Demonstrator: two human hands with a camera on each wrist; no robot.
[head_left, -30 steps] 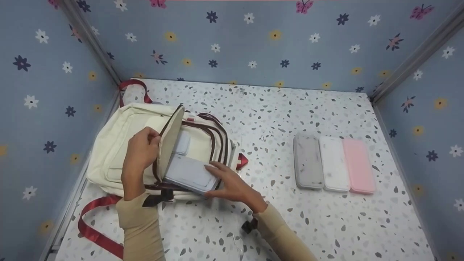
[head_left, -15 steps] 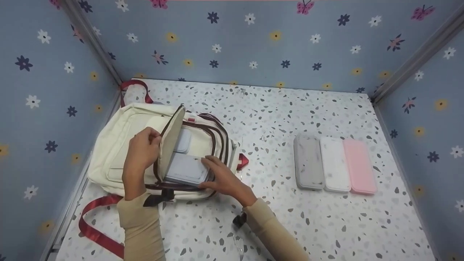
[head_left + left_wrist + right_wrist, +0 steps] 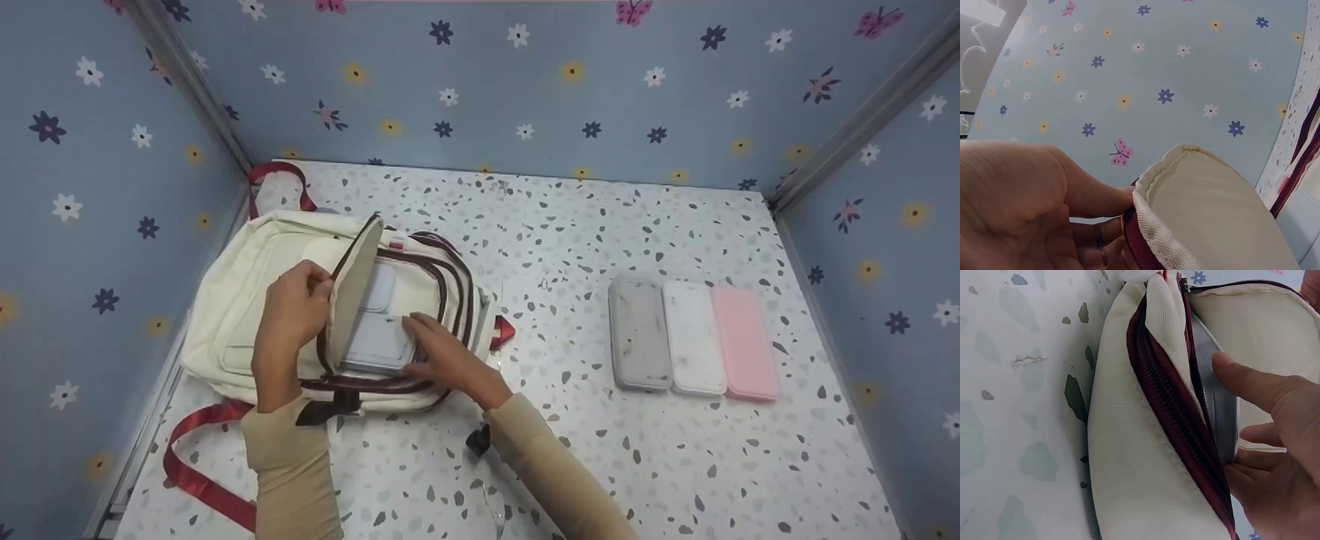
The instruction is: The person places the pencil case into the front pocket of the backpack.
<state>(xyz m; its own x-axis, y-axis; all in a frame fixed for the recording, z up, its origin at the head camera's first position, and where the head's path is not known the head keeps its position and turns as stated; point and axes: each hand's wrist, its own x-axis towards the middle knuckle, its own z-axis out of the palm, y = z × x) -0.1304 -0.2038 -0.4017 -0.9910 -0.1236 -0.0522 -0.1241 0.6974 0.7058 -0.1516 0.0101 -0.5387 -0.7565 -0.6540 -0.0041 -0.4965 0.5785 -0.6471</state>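
A cream backpack [image 3: 247,292] with dark red zips lies on the speckled table, its front pocket unzipped. My left hand [image 3: 296,311] pinches the edge of the pocket flap [image 3: 354,289] and holds it up; the left wrist view shows thumb and fingers on the flap's rim [image 3: 1162,236]. With my right hand [image 3: 450,356] I grip the outer end of a flat, light grey-blue case [image 3: 379,341], thumb on its near side and fingers over the top. Its far end is hidden behind the flap. Beside it in the pocket lies a smaller pale blue item [image 3: 380,286], partly covered.
To the right on the table, a grey case [image 3: 640,337], a white case [image 3: 694,337] and a pink case [image 3: 744,341] lie side by side. Red straps [image 3: 202,487] extend from the backpack. Flowered panels [image 3: 480,90] enclose the table at the back and sides.
My right hand has moved left, sliding the grey-blue case deeper into the pocket under the flap. My left hand keeps its hold on the flap.
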